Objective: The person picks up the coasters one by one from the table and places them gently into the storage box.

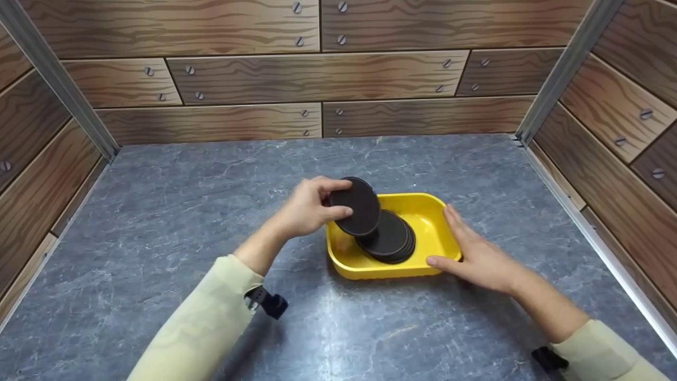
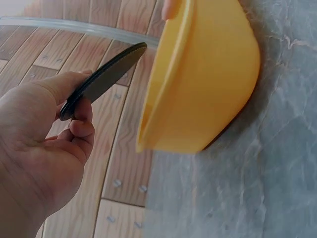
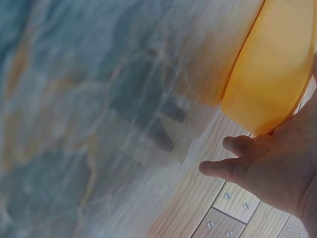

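My left hand (image 1: 309, 206) pinches a round black coaster (image 1: 358, 209) between thumb and fingers. The coaster has a stitched edge and is tilted above the left rim of a yellow plastic tub (image 1: 431, 227). In the left wrist view, the coaster (image 2: 111, 77) appears nearly edge-on and apart from the tub's wall. A stack of similar black coasters (image 1: 389, 238) lies inside the tub, partly hidden by the held one. My right hand (image 1: 478, 256) rests against the tub's right side, thumb at the front rim. Its fingers (image 3: 220, 169) look straight in the right wrist view.
The tub stands on a grey-blue marbled tabletop (image 1: 211, 185). Wood-patterned panels (image 1: 317, 76) enclose the back and both sides, with metal corner posts (image 1: 568, 69) between them.
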The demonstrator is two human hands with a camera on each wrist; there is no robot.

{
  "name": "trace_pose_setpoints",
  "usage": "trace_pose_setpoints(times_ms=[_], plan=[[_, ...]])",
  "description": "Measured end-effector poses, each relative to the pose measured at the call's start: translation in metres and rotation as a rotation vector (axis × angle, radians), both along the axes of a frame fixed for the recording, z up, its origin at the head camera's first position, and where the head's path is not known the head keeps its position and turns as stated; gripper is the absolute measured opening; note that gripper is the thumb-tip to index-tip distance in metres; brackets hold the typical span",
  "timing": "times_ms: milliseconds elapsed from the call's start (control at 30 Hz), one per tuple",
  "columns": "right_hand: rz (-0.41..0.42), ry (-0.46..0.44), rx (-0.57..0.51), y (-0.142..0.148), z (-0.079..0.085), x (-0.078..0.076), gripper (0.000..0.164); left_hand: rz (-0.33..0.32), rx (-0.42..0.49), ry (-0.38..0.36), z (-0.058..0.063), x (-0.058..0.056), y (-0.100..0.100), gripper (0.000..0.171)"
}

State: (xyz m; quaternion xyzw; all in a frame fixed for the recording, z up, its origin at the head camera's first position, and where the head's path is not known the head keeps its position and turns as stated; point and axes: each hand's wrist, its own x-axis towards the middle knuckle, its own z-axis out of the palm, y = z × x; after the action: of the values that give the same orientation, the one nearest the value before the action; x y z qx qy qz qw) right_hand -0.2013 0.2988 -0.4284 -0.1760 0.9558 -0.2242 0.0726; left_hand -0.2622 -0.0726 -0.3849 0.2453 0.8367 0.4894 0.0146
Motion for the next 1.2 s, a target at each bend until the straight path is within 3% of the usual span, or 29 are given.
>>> trace_pose_setpoints(times_ms=[267,633,933,1200], plan=[[-0.001,-0.002,0.001,0.000,0.000,0.001,0.114,-0.022,-0.110,-0.020,-0.013,-0.002,0.024,0.053],[0.005,0.017,-0.008,-0.001,-0.003,0.000,0.114,-0.035,-0.367,0.027,-0.018,0.000,0.040,0.056],[0.010,0.016,-0.003,0.000,-0.002,-0.001,0.114,-0.033,-0.444,0.012,-0.020,0.001,0.051,0.058],[0.007,0.013,0.005,0.000,-0.002,-0.001,0.114,-0.008,-0.610,0.106,-0.024,0.005,0.063,0.056]])
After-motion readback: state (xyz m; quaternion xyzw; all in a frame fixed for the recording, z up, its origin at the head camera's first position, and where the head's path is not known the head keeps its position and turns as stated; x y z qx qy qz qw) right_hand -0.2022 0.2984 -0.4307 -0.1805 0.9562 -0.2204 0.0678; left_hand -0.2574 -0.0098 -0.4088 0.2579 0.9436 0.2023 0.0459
